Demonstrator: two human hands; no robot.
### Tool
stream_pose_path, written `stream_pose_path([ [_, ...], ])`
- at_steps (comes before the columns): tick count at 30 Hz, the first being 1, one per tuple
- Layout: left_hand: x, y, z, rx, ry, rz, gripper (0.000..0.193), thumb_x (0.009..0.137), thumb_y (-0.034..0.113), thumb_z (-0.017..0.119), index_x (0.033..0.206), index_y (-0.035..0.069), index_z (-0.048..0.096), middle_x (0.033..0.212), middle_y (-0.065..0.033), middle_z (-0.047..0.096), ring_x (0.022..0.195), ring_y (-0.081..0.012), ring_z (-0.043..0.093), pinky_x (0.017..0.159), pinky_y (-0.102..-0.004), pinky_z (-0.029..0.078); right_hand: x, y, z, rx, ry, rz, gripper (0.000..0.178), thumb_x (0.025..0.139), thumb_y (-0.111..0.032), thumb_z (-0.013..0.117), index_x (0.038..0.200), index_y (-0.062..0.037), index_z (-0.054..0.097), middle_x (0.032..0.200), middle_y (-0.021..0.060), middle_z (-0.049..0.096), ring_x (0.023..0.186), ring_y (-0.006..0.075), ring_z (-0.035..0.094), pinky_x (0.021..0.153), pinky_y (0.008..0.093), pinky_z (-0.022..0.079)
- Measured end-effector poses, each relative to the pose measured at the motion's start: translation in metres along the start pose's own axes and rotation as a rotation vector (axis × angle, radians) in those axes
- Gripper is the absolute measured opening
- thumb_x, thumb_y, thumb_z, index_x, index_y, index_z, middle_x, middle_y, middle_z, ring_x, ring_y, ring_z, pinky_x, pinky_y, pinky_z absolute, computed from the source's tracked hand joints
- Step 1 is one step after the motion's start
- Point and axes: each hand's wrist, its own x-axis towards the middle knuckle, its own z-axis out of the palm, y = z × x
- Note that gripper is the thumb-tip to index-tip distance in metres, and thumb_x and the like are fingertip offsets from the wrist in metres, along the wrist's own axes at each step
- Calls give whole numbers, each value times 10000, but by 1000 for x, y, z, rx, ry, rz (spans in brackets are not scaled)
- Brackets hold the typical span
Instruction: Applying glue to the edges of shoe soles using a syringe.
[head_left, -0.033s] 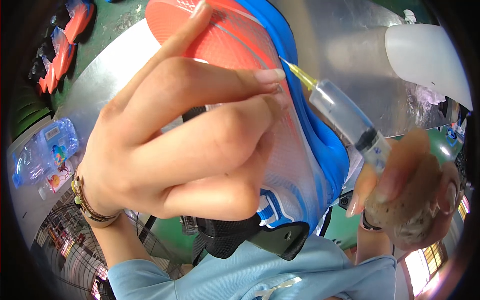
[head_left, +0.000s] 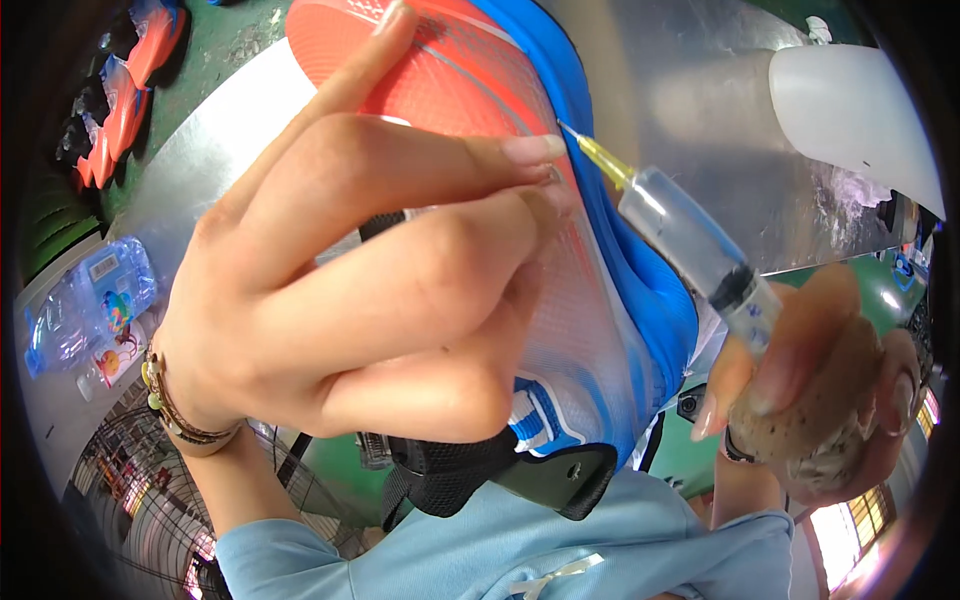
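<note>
An orange-red and white sports shoe [head_left: 480,75] with a blue sole [head_left: 645,280] lies under my hands, its toe pointing away. My left hand [head_left: 350,290] is closed on the shoe's upper, thumb and fingers bent, the index finger stretched along the toe. In my right hand [head_left: 810,380] is a clear syringe [head_left: 685,230] with a black plunger seal and a yellow-hubbed needle [head_left: 605,160]. The needle tip meets the seam between upper and sole, close to my left fingertips. Much of the upper is hidden by my left hand. Black mesh [head_left: 455,470] shows at the near end.
A shiny metal table [head_left: 715,95] lies beneath the shoe. Several orange and black shoes [head_left: 125,105] stand on a green surface at far left. A clear plastic bottle [head_left: 95,300] lies at left, and a white rounded object [head_left: 850,120] at far right. A wire fan guard [head_left: 130,460] shows lower left.
Hardly anything differs. The shoe and my left fingers sit a touch further left, and the needle tip has moved slightly left with them.
</note>
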Motion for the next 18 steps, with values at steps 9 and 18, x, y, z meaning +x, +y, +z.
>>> stream_pose_path([
  [9, -3, 2, 0, 67, -42, -36, 270, 624, -60, 631, 847, 28, 506, 920, -91, 564, 878, -234, 568, 883, -622, 418, -12, 5, 4, 57, 30, 0, 108, 836, -152, 525, 846, -45, 516, 735, 151, 496, 539, 236, 553, 517, 301, 496],
  [18, -21, 5, 3, 101, 20, -27, 208, 702, -48, 595, 895, 18, 550, 945, -111, 540, 885, -222, 549, 911, -670, 354, -16, 8, -1, 116, 96, -70, 118, 796, -155, 568, 831, -46, 540, 708, 143, 510, 582, 254, 554, 558, 334, 483],
])
